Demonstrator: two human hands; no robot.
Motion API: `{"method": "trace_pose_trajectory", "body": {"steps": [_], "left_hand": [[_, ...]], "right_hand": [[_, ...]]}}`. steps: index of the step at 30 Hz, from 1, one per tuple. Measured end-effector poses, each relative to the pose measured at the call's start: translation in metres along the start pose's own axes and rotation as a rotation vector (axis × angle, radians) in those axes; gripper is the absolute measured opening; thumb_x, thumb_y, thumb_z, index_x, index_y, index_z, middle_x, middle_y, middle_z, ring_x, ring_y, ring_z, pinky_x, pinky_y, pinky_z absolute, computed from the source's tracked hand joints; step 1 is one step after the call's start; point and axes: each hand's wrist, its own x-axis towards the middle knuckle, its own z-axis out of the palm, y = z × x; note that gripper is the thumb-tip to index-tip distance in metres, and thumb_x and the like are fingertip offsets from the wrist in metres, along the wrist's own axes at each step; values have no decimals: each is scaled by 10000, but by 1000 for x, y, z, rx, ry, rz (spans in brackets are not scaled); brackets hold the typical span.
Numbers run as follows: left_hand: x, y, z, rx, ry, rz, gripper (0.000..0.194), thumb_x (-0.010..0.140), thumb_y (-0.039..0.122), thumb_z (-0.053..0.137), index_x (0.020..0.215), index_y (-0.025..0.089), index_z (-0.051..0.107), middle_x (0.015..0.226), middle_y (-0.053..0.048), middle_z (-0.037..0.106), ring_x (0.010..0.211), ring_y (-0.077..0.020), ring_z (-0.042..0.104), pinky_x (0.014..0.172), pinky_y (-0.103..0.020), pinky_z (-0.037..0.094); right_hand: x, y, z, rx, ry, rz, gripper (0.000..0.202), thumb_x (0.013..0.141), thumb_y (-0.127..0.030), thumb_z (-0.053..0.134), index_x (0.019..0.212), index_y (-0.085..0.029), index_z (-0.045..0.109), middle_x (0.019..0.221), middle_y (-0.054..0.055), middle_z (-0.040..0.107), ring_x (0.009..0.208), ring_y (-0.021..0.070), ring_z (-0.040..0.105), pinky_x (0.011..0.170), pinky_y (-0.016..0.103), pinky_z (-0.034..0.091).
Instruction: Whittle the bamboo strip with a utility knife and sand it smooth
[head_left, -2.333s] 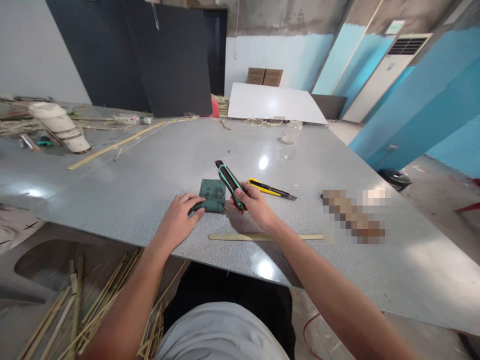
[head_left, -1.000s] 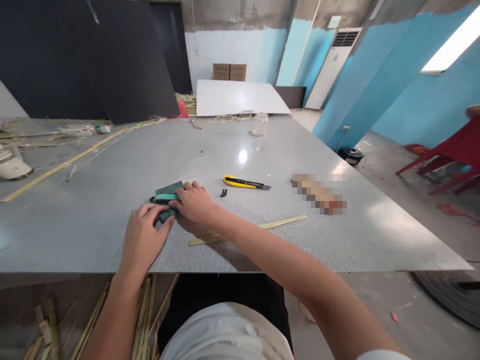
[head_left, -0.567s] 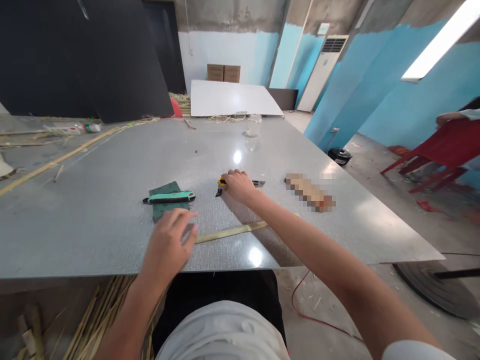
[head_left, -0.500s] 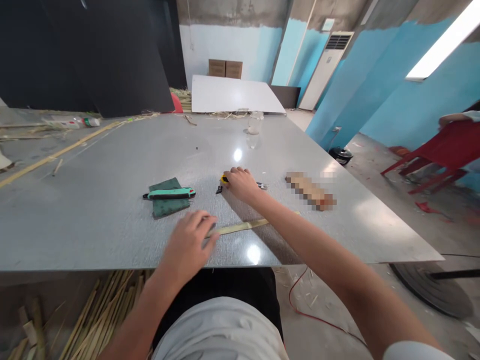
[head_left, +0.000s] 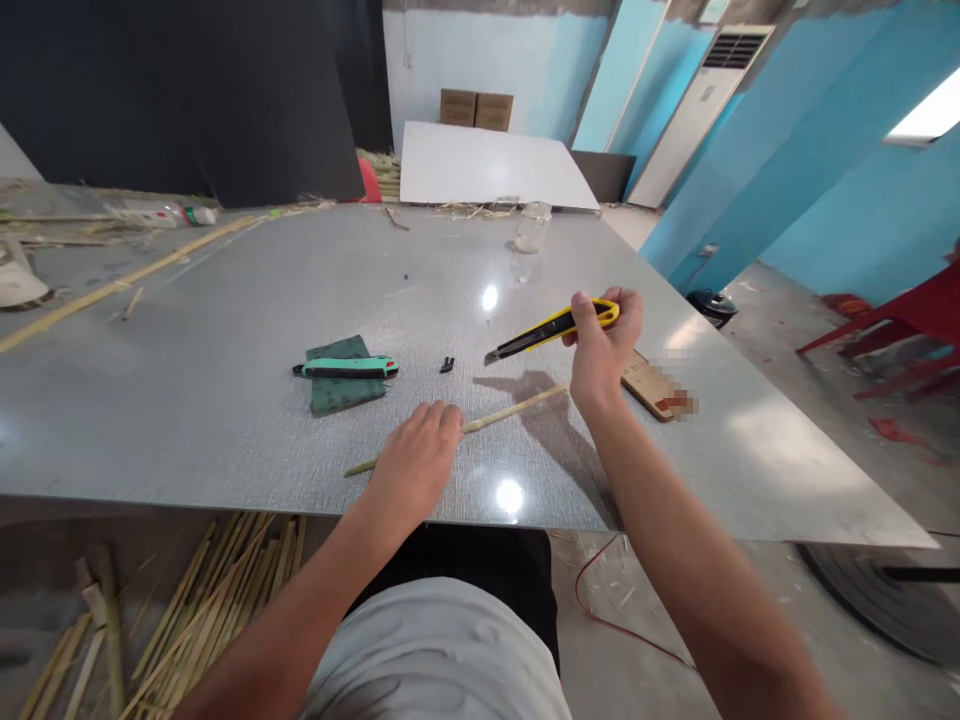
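My right hand [head_left: 606, 345] grips a yellow and black utility knife [head_left: 553, 328] above the table, its blade tip pointing left and slightly down. Closed over a thin bamboo strip [head_left: 517, 408] is my left hand [head_left: 420, 445], near the table's front edge. The strip lies aslant, and both its ends show on either side of that hand. A small black clip-like piece [head_left: 448, 365] rests beyond the left hand. Further left, a green and black cutter [head_left: 349, 368] lies across a dark green cloth or sandpaper piece [head_left: 345, 398].
A flat tan object [head_left: 649, 385], partly blurred, lies right of my right hand. Toward the back of the grey table [head_left: 247, 300] stands a clear jar [head_left: 533, 228]. A long bamboo strip [head_left: 135, 278] crosses the left side. Bamboo lengths [head_left: 217, 610] are piled below the front edge.
My right hand has lifted the utility knife off the table and brought it right and nearer. My left hand has settled on the bamboo strip. The view has shifted slightly.
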Motion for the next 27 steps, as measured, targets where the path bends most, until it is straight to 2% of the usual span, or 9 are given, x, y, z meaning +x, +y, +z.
{"method": "trace_pose_trajectory", "body": {"steps": [3,4,7,9,12,16,21,24,27], "left_hand": [[-1,-12,-4,-96,31,-127,176,1085,217,403,1091,172,572,974,-87,661,856,-244,603,656,-341,378],[-1,-16,-6,-154,50,-178,183,1086,238,395,1121,175,564,921,-75,658,805,-234,596,646,-334,358],[2,-28,-12,-439,127,-288,216,1081,324,424,1196,207,564,784,-18,621,684,-193,554,632,-301,337],[5,-34,-15,-672,165,-310,257,1062,421,485,1187,228,598,724,12,573,624,-159,503,602,-274,327],[9,-39,-19,-987,142,-339,350,998,539,593,1124,217,646,665,43,459,548,-108,383,525,-239,266],[9,-39,-27,-1391,15,-401,385,931,545,695,1083,194,652,695,65,373,505,-53,274,451,-190,178],[9,-37,-31,-1805,-83,-405,353,910,483,744,1035,173,630,684,89,307,475,-19,230,406,-128,171],[10,-34,-26,-2012,-97,-429,361,885,471,767,988,161,612,651,103,287,458,-17,219,385,-117,201],[9,-31,-17,-1977,-45,-468,394,864,508,776,944,156,616,612,108,317,432,-15,241,368,-117,217]], "right_hand": [[5,8,-6,324,135,296,361,856,-437,771,887,-255,461,853,-38,522,674,86,567,519,180,511],[6,8,-7,411,137,393,324,860,-396,767,873,-246,480,867,-28,539,694,84,586,542,172,541],[4,0,-6,603,58,656,167,862,-241,712,890,-223,548,955,29,613,794,110,653,618,186,616],[-1,-7,-4,690,-41,743,171,812,-156,690,910,-215,562,1028,63,647,854,137,676,653,213,643],[-13,-15,1,763,-233,784,274,723,-103,678,958,-207,583,1062,71,662,881,158,677,666,234,642],[-26,-21,5,773,-521,793,392,662,-105,673,1043,-183,624,963,56,634,878,158,639,671,228,584],[-32,-30,7,785,-683,695,483,599,-78,668,1056,-229,630,1051,43,614,926,166,574,722,269,520],[-36,-32,8,733,-776,676,459,650,-117,721,1081,-238,619,1137,52,613,838,145,540,681,283,461],[-43,-33,12,617,-878,635,393,797,-256,757,1159,-239,605,1010,22,579,723,114,470,662,290,397]]}}
